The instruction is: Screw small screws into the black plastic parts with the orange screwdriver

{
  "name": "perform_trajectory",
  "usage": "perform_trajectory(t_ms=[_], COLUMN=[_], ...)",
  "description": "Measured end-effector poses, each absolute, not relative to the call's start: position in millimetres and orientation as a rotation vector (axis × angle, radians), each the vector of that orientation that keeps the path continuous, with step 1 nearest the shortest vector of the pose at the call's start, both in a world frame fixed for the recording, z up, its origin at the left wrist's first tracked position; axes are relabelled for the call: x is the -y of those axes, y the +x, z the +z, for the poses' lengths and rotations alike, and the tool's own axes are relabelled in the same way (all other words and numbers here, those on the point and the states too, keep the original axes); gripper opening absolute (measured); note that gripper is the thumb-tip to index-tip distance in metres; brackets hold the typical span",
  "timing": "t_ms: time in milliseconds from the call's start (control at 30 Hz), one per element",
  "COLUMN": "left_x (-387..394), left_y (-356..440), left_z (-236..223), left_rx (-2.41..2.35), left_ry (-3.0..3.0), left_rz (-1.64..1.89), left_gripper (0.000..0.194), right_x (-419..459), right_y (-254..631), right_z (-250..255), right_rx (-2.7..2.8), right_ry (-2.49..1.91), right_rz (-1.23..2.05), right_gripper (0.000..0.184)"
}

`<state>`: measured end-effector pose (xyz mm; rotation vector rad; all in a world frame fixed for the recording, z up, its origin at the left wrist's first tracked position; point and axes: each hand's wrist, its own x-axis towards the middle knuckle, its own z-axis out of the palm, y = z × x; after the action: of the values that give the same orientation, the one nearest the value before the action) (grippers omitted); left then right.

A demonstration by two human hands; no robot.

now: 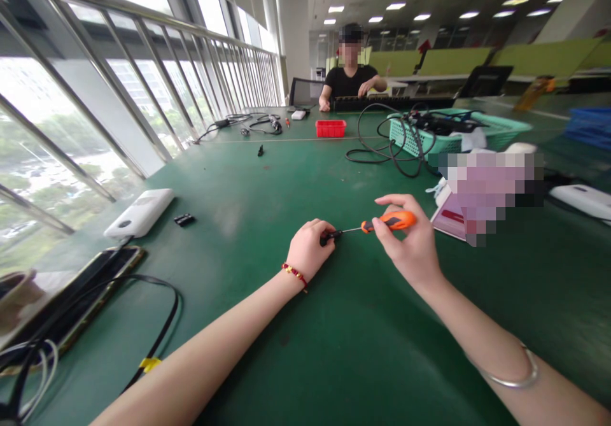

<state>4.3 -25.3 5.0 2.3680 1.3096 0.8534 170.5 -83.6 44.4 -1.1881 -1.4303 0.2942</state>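
Observation:
My left hand (pixel 309 248) is closed round a small black part (pixel 330 237) on the green table, its fingers hiding much of it. In my right hand (pixel 414 248) is an orange and dark grey screwdriver (pixel 392 221), gripped by its handle between thumb and fingers. The screwdriver's thin metal shaft points left and its tip meets the black part. Another small black piece (pixel 184 220) lies on the table to the left, and one more black piece (pixel 260 151) sits farther back.
A white power bank (pixel 140 212) and a cabled phone (pixel 90 298) lie at left. A red bin (pixel 331 129) stands ahead; a teal basket (pixel 506 130) with black cables is at back right. Across the table sits a person (pixel 351 81). Railing (pixel 143 88) borders the left side.

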Motion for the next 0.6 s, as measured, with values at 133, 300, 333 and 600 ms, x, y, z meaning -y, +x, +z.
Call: perform_trajectory(t_ms=[133, 300, 333, 600], left_x=[24.9, 24.9, 24.8, 24.9], left_y=[4.2, 4.3, 4.3, 4.0], left_z=[4.7, 5.2, 5.0, 4.8], left_rx=[-1.318, -1.325, -1.323, -1.338], left_ry=[2.347, 2.343, 2.342, 2.33], left_rz=[0.86, 0.862, 0.865, 0.868], left_gripper=[0.016, 0.016, 0.016, 0.015], right_x=[80.3, 83.9, 84.7, 81.6], right_y=[172.1, 170.9, 170.4, 170.9], right_z=[41.3, 44.9, 45.4, 42.7], right_rx=[1.41, 1.449, 1.46, 1.417], right_ry=[-1.184, -1.266, -1.259, -1.204], right_rz=[0.276, 0.371, 0.371, 0.286], right_gripper=[0.034, 0.018, 0.016, 0.031])
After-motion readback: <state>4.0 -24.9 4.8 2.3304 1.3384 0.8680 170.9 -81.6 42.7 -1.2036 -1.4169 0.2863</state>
